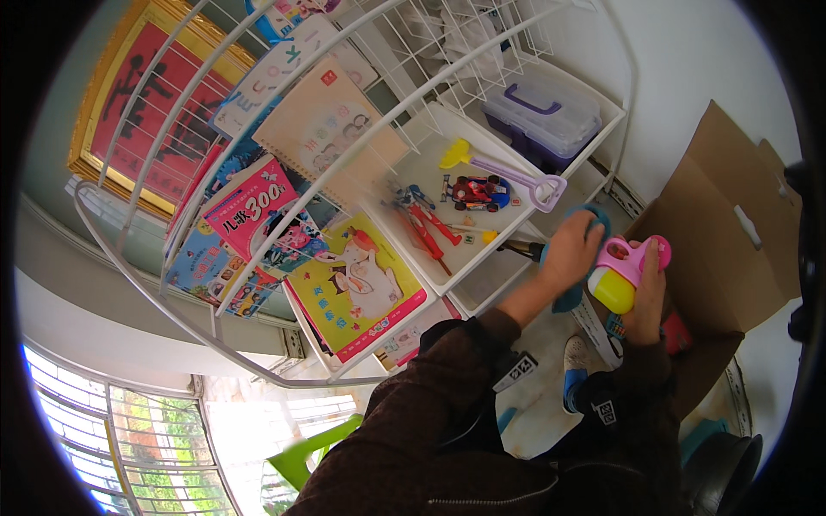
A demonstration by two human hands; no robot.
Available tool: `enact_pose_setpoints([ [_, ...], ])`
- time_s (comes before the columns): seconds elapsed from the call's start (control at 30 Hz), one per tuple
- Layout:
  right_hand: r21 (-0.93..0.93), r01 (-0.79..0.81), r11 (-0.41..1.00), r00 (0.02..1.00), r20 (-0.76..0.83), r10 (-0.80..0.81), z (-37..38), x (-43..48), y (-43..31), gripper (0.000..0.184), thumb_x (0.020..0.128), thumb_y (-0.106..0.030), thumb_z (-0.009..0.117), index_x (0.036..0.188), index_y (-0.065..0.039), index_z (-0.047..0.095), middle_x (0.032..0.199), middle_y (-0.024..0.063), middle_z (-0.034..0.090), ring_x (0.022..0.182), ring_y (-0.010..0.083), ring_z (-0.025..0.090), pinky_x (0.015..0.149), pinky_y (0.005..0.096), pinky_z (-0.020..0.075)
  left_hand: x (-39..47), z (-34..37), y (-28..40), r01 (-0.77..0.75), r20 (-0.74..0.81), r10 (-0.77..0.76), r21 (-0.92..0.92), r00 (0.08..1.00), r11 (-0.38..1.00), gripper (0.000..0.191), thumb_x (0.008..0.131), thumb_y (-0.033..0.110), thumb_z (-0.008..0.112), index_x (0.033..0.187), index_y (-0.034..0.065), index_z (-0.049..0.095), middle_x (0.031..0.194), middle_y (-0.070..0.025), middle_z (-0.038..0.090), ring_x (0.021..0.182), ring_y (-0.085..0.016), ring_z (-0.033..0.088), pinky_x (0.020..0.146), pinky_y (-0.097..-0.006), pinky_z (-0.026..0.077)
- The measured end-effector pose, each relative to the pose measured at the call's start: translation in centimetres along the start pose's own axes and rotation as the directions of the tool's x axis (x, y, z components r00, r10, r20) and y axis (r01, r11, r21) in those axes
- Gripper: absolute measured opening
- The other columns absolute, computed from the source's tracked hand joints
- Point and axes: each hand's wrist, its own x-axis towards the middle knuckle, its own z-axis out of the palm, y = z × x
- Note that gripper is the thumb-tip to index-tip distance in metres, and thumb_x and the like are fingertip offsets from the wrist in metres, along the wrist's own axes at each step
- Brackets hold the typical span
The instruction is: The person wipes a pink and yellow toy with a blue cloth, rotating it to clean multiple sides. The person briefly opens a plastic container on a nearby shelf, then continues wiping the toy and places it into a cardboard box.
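My left hand (571, 248) grips a teal plastic toy (568, 298), partly hidden by the fingers, in front of the lower bins. Just to its right, my right hand (645, 300) holds a pink, yellow and white plastic toy (616, 287). In the white bin beyond my hands lie a toy rake (503, 169) with a purple handle and yellow head, a red and blue toy car (479, 192), a red toy figure (423, 222) and small letter blocks (469, 238). A dark, yellow-tipped toy (523, 247) shows beside my left hand.
An open cardboard box (703, 213) stands at the right. White wire shelving (387, 122) holds books (361, 284) and a purple lidded case (542, 119). A framed red picture (155, 109) is at the upper left, a green chair (313, 451) at lower left, a dark bucket (723, 471) at lower right.
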Motion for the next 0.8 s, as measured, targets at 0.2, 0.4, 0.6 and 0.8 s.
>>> enact_pose_setpoints([
  [0.2,-0.01,0.083,0.997,0.986,-0.147,-0.083,0.1,0.5,-0.2,0.037,0.096,-0.041,0.052,0.098,-0.005,0.058,0.088,0.0008,0.058,0.077,0.0095,0.055,0.068,0.0269,0.0462,-3.3,2.7,2.3,-0.357,0.154,0.384,-0.172,0.911,0.918,0.025,0.087,0.015,0.059,0.107,0.002,0.051,0.111,-0.0219,0.051,0.105,-0.04,0.049,0.091,-0.0417,0.04],
  [0.4,-0.129,0.098,0.987,0.995,-0.012,-0.1,1.1,0.1,0.6,0.035,0.097,-0.035,0.052,0.1,-0.001,0.057,0.102,0.0101,0.063,0.088,0.0134,0.06,0.077,0.027,0.0491,0.0,1.5,-4.1,0.187,0.037,-0.185,-0.043,0.982,0.981,0.023,0.092,0.019,0.054,0.104,-0.0002,0.053,0.093,-0.0188,0.059,0.091,-0.037,0.056,0.083,-0.0377,0.044],
  [0.6,-0.192,0.29,0.938,0.957,0.085,-0.278,2.2,-0.7,-0.9,0.027,0.099,-0.019,0.048,0.109,0.005,0.056,0.111,0.0153,0.063,0.098,0.0167,0.059,0.089,0.0303,0.0462,0.9,-0.8,-6.8,0.54,0.195,-0.505,-0.367,0.841,0.757,0.034,0.093,0.027,0.052,0.112,-0.001,0.056,0.098,-0.0149,0.063,0.091,-0.024,0.06,0.078,-0.0347,0.048],
  [0.8,-0.296,0.421,0.857,0.901,0.023,-0.434,2.7,-1.0,-1.8,0.025,0.096,-0.013,0.051,0.11,0.005,0.059,0.113,0.0119,0.062,0.104,0.0171,0.057,0.092,0.0304,0.044,-0.2,-0.3,-2.5,0.687,0.536,-0.497,-0.702,0.682,0.186,0.047,0.097,0.048,0.044,0.121,0.0087,0.051,0.111,-0.0081,0.058,0.101,-0.019,0.058,0.093,-0.0351,0.048],
])
